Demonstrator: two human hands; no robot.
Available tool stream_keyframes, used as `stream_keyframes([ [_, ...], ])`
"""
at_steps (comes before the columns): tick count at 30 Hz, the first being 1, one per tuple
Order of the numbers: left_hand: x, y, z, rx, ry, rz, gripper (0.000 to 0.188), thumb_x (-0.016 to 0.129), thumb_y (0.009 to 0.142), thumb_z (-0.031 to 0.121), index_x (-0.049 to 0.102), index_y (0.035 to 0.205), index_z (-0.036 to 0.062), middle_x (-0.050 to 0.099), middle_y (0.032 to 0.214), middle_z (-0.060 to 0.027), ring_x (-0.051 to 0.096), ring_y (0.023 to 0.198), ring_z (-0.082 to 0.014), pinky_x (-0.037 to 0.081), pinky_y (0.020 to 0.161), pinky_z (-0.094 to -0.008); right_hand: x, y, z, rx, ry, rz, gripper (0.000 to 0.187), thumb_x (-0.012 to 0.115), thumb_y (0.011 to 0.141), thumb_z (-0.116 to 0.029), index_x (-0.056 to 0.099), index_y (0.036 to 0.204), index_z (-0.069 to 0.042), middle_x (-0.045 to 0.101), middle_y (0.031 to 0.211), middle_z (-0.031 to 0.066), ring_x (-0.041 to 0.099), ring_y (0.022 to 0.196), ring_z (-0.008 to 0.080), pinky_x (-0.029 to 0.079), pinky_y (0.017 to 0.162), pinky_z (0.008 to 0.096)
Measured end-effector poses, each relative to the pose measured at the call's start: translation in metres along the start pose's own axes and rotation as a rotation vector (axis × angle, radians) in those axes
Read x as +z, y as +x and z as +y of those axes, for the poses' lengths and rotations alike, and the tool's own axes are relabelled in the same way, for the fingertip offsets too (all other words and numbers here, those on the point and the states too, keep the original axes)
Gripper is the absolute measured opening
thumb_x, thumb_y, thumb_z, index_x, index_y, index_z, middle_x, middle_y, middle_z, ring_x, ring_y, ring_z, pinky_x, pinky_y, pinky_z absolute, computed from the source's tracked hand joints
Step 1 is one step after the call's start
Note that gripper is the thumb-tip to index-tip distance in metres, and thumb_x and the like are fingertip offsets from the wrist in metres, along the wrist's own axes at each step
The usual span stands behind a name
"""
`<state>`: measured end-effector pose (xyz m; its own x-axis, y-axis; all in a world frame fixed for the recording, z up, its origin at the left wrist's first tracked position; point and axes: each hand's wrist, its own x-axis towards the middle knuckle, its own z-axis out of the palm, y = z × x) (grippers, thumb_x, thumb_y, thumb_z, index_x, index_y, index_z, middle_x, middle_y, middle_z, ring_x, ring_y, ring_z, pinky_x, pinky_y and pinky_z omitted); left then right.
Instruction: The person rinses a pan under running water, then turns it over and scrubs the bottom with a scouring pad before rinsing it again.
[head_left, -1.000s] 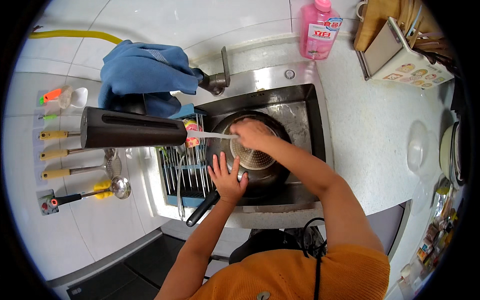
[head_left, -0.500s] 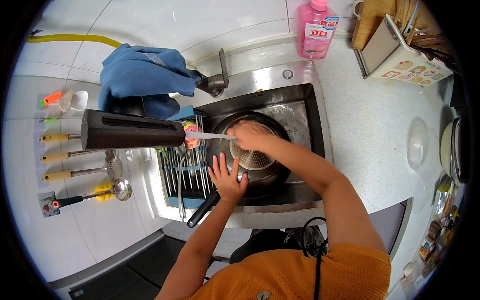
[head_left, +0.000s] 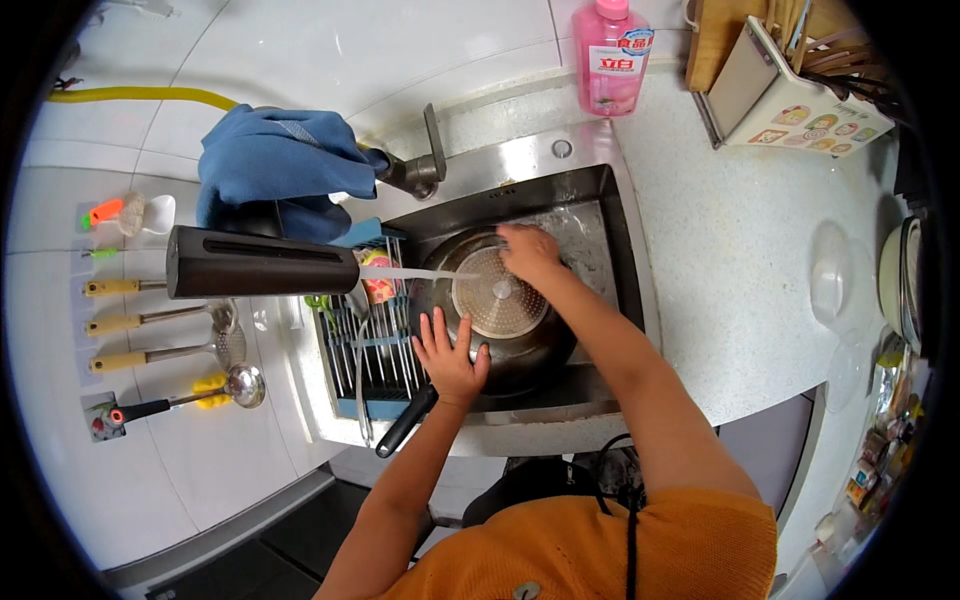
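A dark frying pan (head_left: 520,365) lies upside down in the steel sink, its round dotted base (head_left: 500,310) facing up. Its black handle (head_left: 408,422) points toward me over the front left edge. My left hand (head_left: 450,362) rests flat on the pan's left side with fingers spread. On the base's upper right edge presses my right hand (head_left: 530,252), fingers bent together; whether something is under them is hidden. Water streams onto the base from the black faucet spout (head_left: 262,263), which reaches in from the left.
A blue cloth (head_left: 285,160) drapes over the faucet. Left of the sink basin (head_left: 630,260) is a blue dish rack (head_left: 350,405). A pink soap bottle (head_left: 611,62) and a utensil holder (head_left: 790,100) stand at the back. Ladles and spatulas (head_left: 165,355) hang on the left wall.
My right hand has moved from beside the water stream to the upper right of the pan's base, uncovering its middle. My left hand stays on the pan. The view has shifted slightly.
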<state>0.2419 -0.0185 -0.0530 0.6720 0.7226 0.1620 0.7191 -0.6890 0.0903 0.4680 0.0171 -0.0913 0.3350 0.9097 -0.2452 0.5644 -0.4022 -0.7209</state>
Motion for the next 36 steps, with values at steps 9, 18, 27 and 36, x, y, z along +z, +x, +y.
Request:
stream_keyframes([
  [9, -0.005, -0.003, 0.008, 0.035, 0.020, 0.001, 0.050, 0.053, 0.077, 0.039, 0.052, 0.122, 0.0172, 0.033, 0.137, -0.0223, 0.027, 0.126, -0.0447, 0.020, 0.098, -0.0584, 0.002, -0.085, 0.044, -0.038, 0.008, 0.158, 0.027, 0.060, 0.073, -0.013, 0.058, 0.100, -0.011, 0.062, 0.089, 0.0119, 0.058, 0.084, 0.0323, 0.046, 0.074, 0.0435],
  [18, 0.002, -0.003, 0.002, 0.020, -0.019, 0.031, 0.049, 0.057, 0.074, 0.038, 0.054, 0.119, 0.0195, 0.033, 0.137, -0.0210, 0.027, 0.126, -0.0442, 0.022, 0.094, -0.0624, 0.000, -0.022, 0.024, -0.135, -0.039, 0.107, 0.026, 0.060, 0.074, -0.011, 0.055, 0.099, -0.011, 0.060, 0.089, 0.0114, 0.057, 0.087, 0.0327, 0.045, 0.072, 0.0439],
  [27, -0.004, -0.001, 0.006, 0.019, -0.031, 0.012, 0.049, 0.056, 0.075, 0.038, 0.053, 0.120, 0.0191, 0.033, 0.137, -0.0211, 0.027, 0.126, -0.0441, 0.022, 0.094, -0.0623, -0.005, -0.036, 0.041, -0.034, 0.009, 0.140, 0.023, 0.061, 0.076, -0.013, 0.054, 0.098, -0.009, 0.060, 0.092, 0.0123, 0.056, 0.089, 0.0324, 0.046, 0.073, 0.0437],
  [36, -0.003, -0.002, 0.005, 0.012, -0.014, 0.023, 0.050, 0.052, 0.078, 0.038, 0.050, 0.123, 0.0148, 0.033, 0.138, -0.0209, 0.026, 0.127, -0.0429, 0.020, 0.099, -0.0574, 0.014, -0.095, 0.000, -0.319, 0.158, 0.072, 0.020, 0.062, 0.070, -0.009, 0.055, 0.088, -0.007, 0.060, 0.090, 0.0120, 0.057, 0.087, 0.0324, 0.045, 0.073, 0.0417],
])
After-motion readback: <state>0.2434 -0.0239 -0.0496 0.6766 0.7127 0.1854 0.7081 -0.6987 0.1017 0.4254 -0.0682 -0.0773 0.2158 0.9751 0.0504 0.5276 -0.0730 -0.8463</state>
